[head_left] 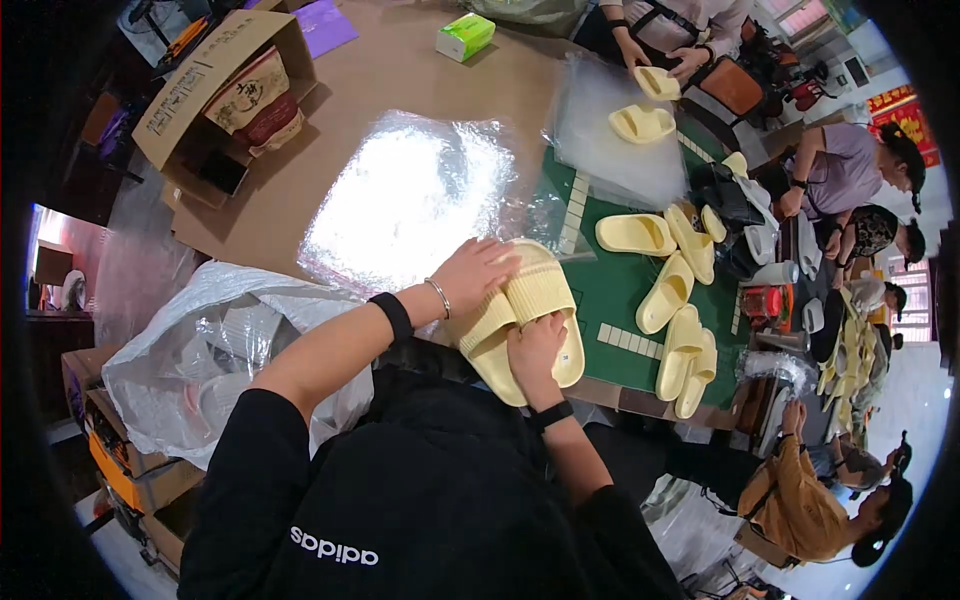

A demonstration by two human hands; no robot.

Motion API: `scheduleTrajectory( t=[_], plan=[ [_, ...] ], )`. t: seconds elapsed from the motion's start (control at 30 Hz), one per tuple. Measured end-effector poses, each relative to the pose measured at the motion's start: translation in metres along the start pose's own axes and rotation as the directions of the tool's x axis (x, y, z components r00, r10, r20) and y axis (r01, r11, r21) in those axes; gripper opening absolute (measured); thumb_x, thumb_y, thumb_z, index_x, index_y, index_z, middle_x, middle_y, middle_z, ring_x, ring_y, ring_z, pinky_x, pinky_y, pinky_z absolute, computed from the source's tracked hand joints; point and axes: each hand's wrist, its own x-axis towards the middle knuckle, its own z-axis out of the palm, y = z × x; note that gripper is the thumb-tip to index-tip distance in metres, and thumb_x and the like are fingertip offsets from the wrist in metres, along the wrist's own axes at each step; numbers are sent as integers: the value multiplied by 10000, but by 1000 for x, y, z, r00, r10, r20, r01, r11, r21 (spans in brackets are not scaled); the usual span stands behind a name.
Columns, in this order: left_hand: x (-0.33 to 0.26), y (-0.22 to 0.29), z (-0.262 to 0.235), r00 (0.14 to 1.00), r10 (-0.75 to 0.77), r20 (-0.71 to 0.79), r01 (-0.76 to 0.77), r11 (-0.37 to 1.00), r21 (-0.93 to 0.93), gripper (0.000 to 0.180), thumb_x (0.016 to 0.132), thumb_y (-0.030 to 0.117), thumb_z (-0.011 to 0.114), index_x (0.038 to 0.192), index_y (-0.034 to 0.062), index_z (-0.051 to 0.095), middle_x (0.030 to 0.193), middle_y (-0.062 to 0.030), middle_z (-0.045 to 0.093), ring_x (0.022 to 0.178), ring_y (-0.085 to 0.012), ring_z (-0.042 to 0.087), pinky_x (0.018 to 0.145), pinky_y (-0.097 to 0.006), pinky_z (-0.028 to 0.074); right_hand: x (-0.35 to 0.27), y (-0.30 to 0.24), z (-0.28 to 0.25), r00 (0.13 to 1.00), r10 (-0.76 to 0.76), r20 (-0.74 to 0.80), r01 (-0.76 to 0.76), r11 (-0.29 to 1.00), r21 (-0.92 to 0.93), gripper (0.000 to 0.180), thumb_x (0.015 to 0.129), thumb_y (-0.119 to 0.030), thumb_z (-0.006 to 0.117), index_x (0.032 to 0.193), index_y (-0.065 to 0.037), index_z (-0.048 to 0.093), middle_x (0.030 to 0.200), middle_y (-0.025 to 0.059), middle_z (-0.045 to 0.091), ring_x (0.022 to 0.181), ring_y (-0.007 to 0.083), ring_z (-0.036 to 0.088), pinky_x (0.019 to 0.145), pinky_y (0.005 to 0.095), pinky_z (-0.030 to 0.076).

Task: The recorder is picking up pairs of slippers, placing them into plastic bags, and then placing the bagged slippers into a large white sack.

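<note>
A pair of pale yellow slippers with ribbed straps is side by side in front of me, toes pointing away, at the near edge of the table. My left hand grips the left slipper from above, its fingers stretched over the strap and its thumb hidden. With curled fingers, my right hand holds the pair at the strap openings, near the inner edges. Just beyond the slippers lies a stack of shiny clear plastic bags.
Several yellow slippers lie on a green mat to the right. A white sack of plastic stands at left, below an open cardboard box. Across the table, a person handles a slipper. Other people work at right.
</note>
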Motion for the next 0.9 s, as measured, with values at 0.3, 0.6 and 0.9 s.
scheduleTrajectory(
  t=[0.3, 0.6, 0.9],
  plan=[
    [6, 71, -3, 968, 163, 192, -147, 985, -94, 379, 860, 177, 469, 1227, 83, 454, 1314, -111, 387, 1256, -270, 315, 1041, -488, 181, 27, 28, 38, 1000, -18, -6, 16, 971, -237, 484, 785, -352, 491, 1168, -57, 510, 1279, 143, 405, 1170, 359, 321, 926, 484, 256],
    [-15, 121, -27, 987, 160, 31, -140, 930, -340, 408, 865, 123, 469, 1267, 70, 418, 1313, -116, 390, 1251, -283, 313, 1033, -471, 198, 119, -14, 23, 965, 263, -1, -260, 952, -160, 366, 817, -333, 490, 910, -9, 634, 1048, 152, 508, 1024, 344, 403, 810, 463, 331],
    [6, 97, -48, 980, -53, 191, 122, 921, -370, 475, 860, 289, 492, 1280, 85, 406, 1292, -178, 395, 1218, -331, 342, 1020, -453, 243, 110, 43, 70, 964, -9, -264, 47, 989, 138, 463, 836, -202, 515, 1191, 80, 418, 1169, 254, 443, 1078, 407, 406, 942, 442, 321]
  ],
)
